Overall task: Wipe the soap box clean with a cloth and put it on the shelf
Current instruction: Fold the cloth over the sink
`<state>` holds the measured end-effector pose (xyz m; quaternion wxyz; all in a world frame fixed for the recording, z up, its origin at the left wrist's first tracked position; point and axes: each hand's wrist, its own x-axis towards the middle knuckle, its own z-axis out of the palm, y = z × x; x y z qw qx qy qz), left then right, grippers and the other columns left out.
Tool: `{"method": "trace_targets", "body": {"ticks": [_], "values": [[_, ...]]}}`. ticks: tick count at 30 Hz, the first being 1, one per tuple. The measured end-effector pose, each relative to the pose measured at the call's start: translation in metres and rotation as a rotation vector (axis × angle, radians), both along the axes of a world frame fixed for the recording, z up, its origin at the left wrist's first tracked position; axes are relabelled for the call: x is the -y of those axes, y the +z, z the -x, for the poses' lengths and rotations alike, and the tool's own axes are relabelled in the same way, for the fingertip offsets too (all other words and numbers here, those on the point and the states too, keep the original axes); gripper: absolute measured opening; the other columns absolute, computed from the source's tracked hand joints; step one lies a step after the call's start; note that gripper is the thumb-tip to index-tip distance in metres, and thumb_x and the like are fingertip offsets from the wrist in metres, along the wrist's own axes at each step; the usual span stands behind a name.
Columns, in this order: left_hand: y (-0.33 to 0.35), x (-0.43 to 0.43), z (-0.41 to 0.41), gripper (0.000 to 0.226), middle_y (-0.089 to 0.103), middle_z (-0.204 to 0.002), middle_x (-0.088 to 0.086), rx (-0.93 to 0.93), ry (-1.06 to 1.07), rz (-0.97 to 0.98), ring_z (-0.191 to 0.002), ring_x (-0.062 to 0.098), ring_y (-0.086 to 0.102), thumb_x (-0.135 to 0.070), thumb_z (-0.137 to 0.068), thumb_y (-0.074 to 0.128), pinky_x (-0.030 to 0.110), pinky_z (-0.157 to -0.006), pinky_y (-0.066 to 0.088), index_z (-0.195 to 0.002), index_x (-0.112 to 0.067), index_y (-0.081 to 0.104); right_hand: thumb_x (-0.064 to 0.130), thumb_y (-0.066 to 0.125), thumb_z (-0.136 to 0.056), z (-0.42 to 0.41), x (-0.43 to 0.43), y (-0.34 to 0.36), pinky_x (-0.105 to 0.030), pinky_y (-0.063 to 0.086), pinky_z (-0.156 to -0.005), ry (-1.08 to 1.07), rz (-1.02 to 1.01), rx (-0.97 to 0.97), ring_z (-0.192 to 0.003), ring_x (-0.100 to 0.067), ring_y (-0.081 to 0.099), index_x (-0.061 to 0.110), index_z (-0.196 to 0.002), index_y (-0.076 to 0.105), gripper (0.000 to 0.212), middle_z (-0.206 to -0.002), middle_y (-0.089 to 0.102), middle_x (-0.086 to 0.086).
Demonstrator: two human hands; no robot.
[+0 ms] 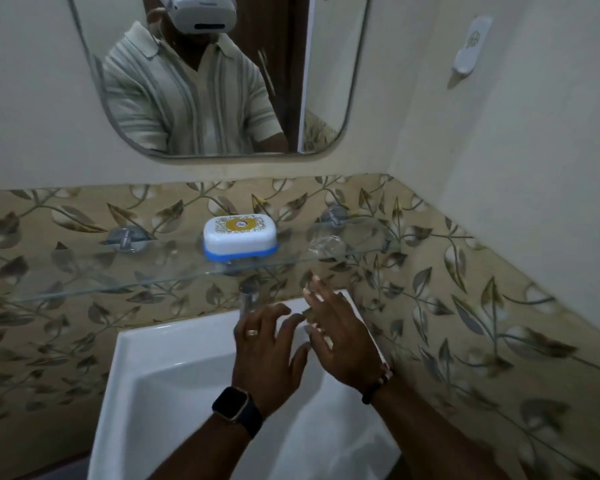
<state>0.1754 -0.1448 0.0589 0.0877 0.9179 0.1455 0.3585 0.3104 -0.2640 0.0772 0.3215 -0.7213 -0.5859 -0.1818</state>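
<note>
Head view. Tap (248,299) half hidden behind the left hand (267,358), only its chrome top clear under the shelf edge. Sink (174,368) cut off at the bottom of the frame, its basin largely covered by both forearms; contents not visible. Right hand (340,337) blurred, fingertips hard to make out against the leaf-pattern tiles (465,271). Small clear object (323,244) on the right part of the shelf too transparent to identify. White wall fitting (471,46) at upper right, detail unreadable. Mirror (215,81) cropped at the top, reflecting a striped shirt and a white headset.

Soap box (240,238) closed, white lid with a yellow label over a blue base, standing flat on the glass shelf (84,282) near its middle, between the two round brackets; inside not visible. No cloth in sight.

Both hands above the sink, below the shelf and well apart from the soap box. Left fingers (281,311) spread apart, holding nothing, a ring on one, a dark watch (236,408) on the wrist. Right fingers (314,289) also splayed and empty, a bead bracelet (378,382) on that wrist. Hands just beside each other, contact impossible to confirm.
</note>
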Motion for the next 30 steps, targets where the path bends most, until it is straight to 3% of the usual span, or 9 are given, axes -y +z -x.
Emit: {"method": "trace_targets", "body": {"ticks": [7, 12, 17, 19, 21, 22, 23, 25, 30], "values": [[-0.006, 0.008, -0.053, 0.096, 0.021, -0.167, 0.014, -0.384, -0.07, -0.051, -0.153, 0.033, 0.005, -0.05, -0.077, 0.075, 0.05, -0.12, -0.009, -0.156, -0.017, 0.033, 0.015, 0.065, -0.091, -0.046, 0.027, -0.037, -0.049, 0.031, -0.119, -0.237, 0.285, -0.093, -0.154, -0.021, 0.016, 0.006, -0.157, 0.024, 0.078, -0.166, 0.02, -0.009], [-0.035, 0.006, -0.096, 0.099, -0.002, -0.168, 0.011, -0.513, -0.104, -0.047, -0.155, 0.03, -0.01, -0.049, -0.083, 0.068, 0.051, -0.121, -0.015, -0.16, -0.015, 0.017, 0.021, 0.065, -0.089, -0.073, 0.025, -0.059, -0.045, 0.009, -0.127, -0.267, 0.434, -0.165, -0.155, -0.02, -0.005, 0.017, -0.156, -0.009, 0.1, -0.166, -0.009, -0.001], [-0.07, 0.002, -0.13, 0.097, -0.012, -0.166, 0.009, -0.642, -0.094, -0.041, -0.155, 0.028, -0.011, -0.048, -0.089, 0.058, 0.052, -0.12, -0.019, -0.159, -0.016, -0.001, 0.031, 0.061, -0.094, -0.089, 0.019, -0.08, -0.042, -0.007, -0.125, -0.353, 0.601, -0.163, -0.153, -0.021, -0.016, 0.017, -0.157, -0.012, 0.097, -0.167, -0.015, -0.003], [-0.08, -0.002, -0.137, 0.095, 0.009, -0.167, 0.009, -0.649, -0.109, -0.022, -0.155, 0.029, 0.011, -0.041, -0.084, 0.069, 0.054, -0.123, -0.006, -0.159, -0.015, 0.016, 0.036, 0.057, -0.099, -0.089, 0.021, -0.099, -0.042, -0.016, -0.12, -0.34, 0.758, -0.167, -0.155, -0.023, -0.012, 0.014, -0.159, -0.004, 0.089, -0.168, -0.01, -0.005], [-0.085, -0.004, -0.141, 0.081, 0.056, -0.147, 0.012, -0.658, -0.161, -0.015, -0.136, 0.032, 0.053, -0.027, -0.067, 0.085, 0.053, -0.117, 0.026, -0.141, -0.011, 0.056, 0.033, 0.056, -0.1, -0.089, 0.021, -0.111, -0.039, -0.027, -0.111, -0.321, 0.787, -0.219, -0.156, -0.026, -0.005, 0.011, -0.16, 0.004, 0.082, -0.169, -0.004, -0.007], [-0.089, -0.005, -0.144, 0.073, 0.07, -0.13, 0.011, -0.638, -0.169, -0.02, -0.12, 0.031, 0.066, -0.021, -0.058, 0.09, 0.051, -0.111, 0.038, -0.127, -0.01, 0.068, 0.03, 0.063, -0.097, -0.088, 0.021, -0.113, -0.04, -0.022, -0.114, -0.324, 0.712, -0.209, -0.156, -0.028, 0.005, 0.008, -0.159, 0.014, 0.081, -0.168, 0.006, -0.01], [-0.091, -0.006, -0.147, 0.067, 0.075, -0.117, 0.009, -0.597, -0.162, -0.018, -0.108, 0.03, 0.072, -0.015, -0.053, 0.091, 0.048, -0.103, 0.047, -0.117, -0.011, 0.074, 0.027, 0.075, -0.089, -0.086, 0.021, -0.113, -0.045, -0.004, -0.12, -0.338, 0.654, -0.162, -0.152, -0.031, 0.024, 0.004, -0.154, 0.031, 0.082, -0.164, 0.024, -0.014], [-0.091, -0.008, -0.152, 0.057, 0.078, -0.102, 0.008, -0.524, -0.149, -0.015, -0.092, 0.029, 0.075, -0.004, -0.05, 0.087, 0.044, -0.09, 0.056, -0.105, -0.011, 0.077, 0.022, 0.093, -0.066, -0.085, 0.018, -0.115, -0.05, 0.04, -0.11, -0.379, 0.605, -0.101, -0.131, -0.033, 0.057, 0.001, -0.135, 0.06, 0.08, -0.142, 0.058, -0.017], [-0.084, -0.01, -0.156, 0.046, 0.077, -0.091, 0.006, -0.512, -0.123, -0.034, -0.082, 0.03, 0.072, 0.001, -0.054, 0.075, 0.042, -0.087, 0.055, -0.098, -0.013, 0.075, 0.025, 0.08, -0.081, -0.083, 0.02, -0.121, -0.055, 0.041, -0.111, -0.42, 0.59, -0.061, -0.135, -0.028, 0.053, 0.01, -0.141, 0.056, 0.067, -0.145, 0.057, -0.01]]}}
